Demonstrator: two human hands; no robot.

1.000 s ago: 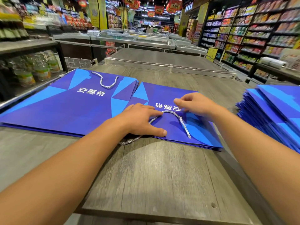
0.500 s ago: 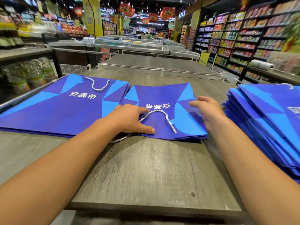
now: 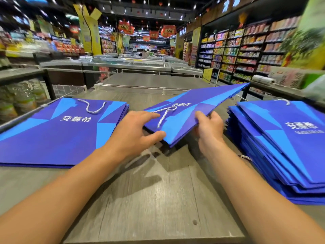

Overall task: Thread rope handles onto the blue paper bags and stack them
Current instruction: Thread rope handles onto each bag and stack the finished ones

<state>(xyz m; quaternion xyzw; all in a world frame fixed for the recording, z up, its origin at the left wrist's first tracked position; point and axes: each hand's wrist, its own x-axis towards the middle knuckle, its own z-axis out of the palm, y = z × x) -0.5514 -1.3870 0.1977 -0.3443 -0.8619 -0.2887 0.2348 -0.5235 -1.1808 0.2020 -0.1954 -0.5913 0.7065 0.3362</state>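
A flat blue paper bag [image 3: 198, 110] with a white rope handle [image 3: 165, 113] is lifted off the table and tilted, its far end raised to the right. My left hand [image 3: 135, 129] grips its near left corner, thumb under the edge and fingers on top beside the rope. My right hand [image 3: 209, 127] grips its near right edge. A pile of blue bags with a rope handle on top [image 3: 58, 131] lies at the left. A taller stack of blue bags [image 3: 281, 147] lies at the right.
The grey wood table [image 3: 153, 199] has its front edge close to me. A clear rail [image 3: 133, 87] crosses the table behind the bags. Store shelves [image 3: 246, 51] and freezer chests [image 3: 126, 66] stand beyond.
The middle bag lay flat on the table under both hands. Now both hands grip it and have raised it, tilting it up toward the right stack.
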